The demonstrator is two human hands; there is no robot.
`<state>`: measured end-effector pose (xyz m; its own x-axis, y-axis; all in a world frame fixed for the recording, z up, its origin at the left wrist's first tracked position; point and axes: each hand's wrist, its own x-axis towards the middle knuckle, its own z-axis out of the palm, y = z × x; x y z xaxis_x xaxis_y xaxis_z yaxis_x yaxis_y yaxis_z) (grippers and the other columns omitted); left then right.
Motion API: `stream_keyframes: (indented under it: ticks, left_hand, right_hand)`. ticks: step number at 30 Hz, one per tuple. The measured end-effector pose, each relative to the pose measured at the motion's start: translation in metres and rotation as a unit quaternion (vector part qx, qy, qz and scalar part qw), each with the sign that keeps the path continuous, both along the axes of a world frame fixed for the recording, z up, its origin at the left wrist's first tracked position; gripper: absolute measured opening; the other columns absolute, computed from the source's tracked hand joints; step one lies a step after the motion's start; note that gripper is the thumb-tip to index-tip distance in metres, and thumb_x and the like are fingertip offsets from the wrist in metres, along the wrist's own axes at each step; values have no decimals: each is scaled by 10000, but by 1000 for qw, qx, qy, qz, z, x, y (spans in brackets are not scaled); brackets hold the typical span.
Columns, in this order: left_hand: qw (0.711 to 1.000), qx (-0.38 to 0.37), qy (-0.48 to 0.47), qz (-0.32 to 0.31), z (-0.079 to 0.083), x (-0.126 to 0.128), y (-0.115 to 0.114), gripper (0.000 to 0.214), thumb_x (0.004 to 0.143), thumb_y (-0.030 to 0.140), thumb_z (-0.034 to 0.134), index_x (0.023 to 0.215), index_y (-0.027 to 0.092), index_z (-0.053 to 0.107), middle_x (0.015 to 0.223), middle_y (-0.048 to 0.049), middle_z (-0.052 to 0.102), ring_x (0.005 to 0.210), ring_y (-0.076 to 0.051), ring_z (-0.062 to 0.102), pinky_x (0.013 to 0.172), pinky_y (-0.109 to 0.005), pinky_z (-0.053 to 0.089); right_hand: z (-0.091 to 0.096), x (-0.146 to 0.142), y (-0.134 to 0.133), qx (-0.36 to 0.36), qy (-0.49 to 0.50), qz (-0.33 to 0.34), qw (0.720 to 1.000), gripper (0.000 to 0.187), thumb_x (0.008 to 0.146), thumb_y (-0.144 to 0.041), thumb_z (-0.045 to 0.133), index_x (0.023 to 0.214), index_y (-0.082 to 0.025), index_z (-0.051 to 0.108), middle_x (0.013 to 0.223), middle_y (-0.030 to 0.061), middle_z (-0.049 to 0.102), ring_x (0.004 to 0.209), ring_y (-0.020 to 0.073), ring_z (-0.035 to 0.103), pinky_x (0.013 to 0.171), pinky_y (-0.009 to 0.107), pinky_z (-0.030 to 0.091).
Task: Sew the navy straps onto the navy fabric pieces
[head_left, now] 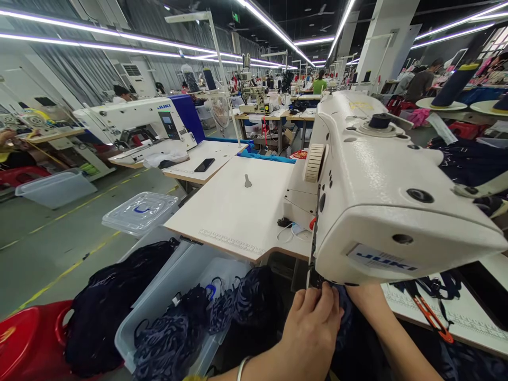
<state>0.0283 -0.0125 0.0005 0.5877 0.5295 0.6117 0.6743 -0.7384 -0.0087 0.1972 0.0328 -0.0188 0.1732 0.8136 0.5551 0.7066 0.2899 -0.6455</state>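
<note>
Your left hand (313, 323) is knuckles-up just under the near end of the machine head (400, 233). Fingers bent, drawn close together, against the left side of the navy patterned cloth (344, 317). Can't tell if it's pinching or just pressing: thumb and finger undersides don't show. Your right hand (363, 294) shows only near the wrist; the rest goes behind the head, so no read on how open it is or what it has hold of.

Key relation: cloth sits between your two hands, directly right of the left fingers, left of the right wrist. Visible part runs lengthwise from under the head down toward your lap. Left looks nearer; right-hand contact unconfirmed. Cloth's lower end merges into dark fabric, edge unreadable. Needle area is hidden too.

Further out, right side: orange-handled snips (423, 307) beside dark straps, then a dark flat slab (486, 291), cut off by the frame. Left side: white tabletop (222, 206) with a small grey piece (248, 182) on it. Below that, clear bin (162, 280) holding tangled navy strips (170, 328); beyond it, a dark cloth heap (115, 291) and a red plastic item (24, 338), cropped, type unclear.
</note>
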Motion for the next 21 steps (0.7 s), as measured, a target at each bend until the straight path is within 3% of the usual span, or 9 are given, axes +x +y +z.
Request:
stream_keyframes:
  ticks: [13, 21]
  left_hand:
    - [1000, 7, -16, 0, 6, 2, -1, 283, 1021, 194, 399, 1153, 99, 631, 1078, -62, 656, 803, -159, 530, 720, -320, 394]
    - [1000, 22, 5, -1, 8, 1, 0, 252, 990, 229, 495, 1165, 107, 630, 1068, -60, 654, 833, -161, 551, 723, -310, 403]
  right_hand:
    - [-3, 1, -4, -2, -8, 3, 1000, 262, 874, -381, 500, 865, -228, 712, 802, 102, 753, 900, 335, 692, 758, 468, 592]
    - [-4, 3, -2, -27, -12, 0, 1000, 268, 880, -359, 481, 864, -219, 709, 826, 119, 745, 932, 342, 675, 781, 482, 586]
